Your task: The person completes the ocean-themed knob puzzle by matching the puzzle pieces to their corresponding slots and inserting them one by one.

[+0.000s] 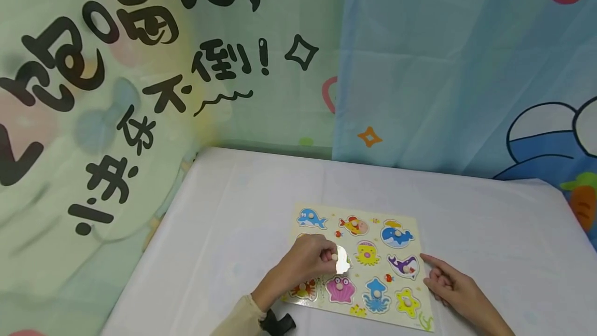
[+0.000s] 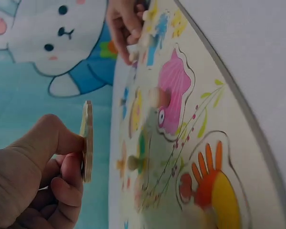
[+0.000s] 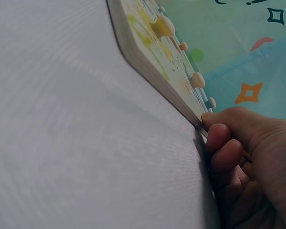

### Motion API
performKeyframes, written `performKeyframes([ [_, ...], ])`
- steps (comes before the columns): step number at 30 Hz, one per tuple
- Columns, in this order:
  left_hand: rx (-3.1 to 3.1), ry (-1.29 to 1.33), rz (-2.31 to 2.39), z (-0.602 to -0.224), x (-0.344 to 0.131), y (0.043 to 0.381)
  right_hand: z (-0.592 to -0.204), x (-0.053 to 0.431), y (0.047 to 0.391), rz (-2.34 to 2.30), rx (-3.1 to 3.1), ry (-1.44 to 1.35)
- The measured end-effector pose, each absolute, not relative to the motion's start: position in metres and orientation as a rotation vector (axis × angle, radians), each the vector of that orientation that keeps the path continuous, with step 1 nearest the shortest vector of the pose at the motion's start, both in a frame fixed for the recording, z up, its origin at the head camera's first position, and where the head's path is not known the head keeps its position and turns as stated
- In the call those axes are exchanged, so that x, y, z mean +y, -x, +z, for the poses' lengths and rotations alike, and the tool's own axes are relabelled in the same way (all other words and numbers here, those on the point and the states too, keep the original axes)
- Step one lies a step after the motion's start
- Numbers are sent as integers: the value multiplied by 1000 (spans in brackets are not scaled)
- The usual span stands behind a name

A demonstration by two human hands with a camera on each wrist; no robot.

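My left hand [image 1: 305, 261] is raised over the left part of a wooden peg puzzle board [image 1: 333, 211] with sea animals. Its thumb and fingers pinch a thin puzzle piece [image 1: 342, 261], whose face shines white with glare. The left wrist view shows that piece [image 2: 87, 148] edge-on, apart from the board; its picture cannot be made out. My right hand [image 1: 454, 287] lies at the board's right side, index finger extended and thumb touching the edge, other fingers curled. In the right wrist view the thumb [image 3: 238, 121] meets the board's side.
Pegged pieces sit in the board, among them a pink shell [image 1: 340, 289], a blue squid [image 1: 377, 295], a yellow starfish [image 1: 408, 303] and a crab [image 2: 212, 186]. White cloth [image 1: 224, 211] covers the table. Printed curtains [image 1: 420, 66] hang behind. A black object [image 1: 278, 323] is by the left wrist.
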State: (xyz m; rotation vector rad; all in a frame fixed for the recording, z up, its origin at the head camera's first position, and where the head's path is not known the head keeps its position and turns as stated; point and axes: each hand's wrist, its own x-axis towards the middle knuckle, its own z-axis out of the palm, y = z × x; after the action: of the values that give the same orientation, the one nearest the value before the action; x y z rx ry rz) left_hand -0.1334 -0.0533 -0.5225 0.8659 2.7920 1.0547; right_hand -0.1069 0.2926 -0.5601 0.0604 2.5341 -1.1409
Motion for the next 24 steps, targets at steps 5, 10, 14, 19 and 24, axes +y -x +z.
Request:
performKeyframes([
  [5, 2739, -931, 1000, -531, -28, 153, -560, 294, 108, -1149, 2540, -53],
  [10, 2669, -920, 1002, -537, -5, 163, -559, 295, 107, -1133, 2493, -108],
  [14, 2667, -923, 993, -541, 9, 167, -559, 297, 107, -1130, 2474, -122],
  [19, 2682, -912, 963, -544, 19, 171, -560, 296, 107, -1132, 2456, -142],
  [24, 2687, -886, 971, -546, 23, 172, -560, 296, 109, -1128, 2426, -165],
])
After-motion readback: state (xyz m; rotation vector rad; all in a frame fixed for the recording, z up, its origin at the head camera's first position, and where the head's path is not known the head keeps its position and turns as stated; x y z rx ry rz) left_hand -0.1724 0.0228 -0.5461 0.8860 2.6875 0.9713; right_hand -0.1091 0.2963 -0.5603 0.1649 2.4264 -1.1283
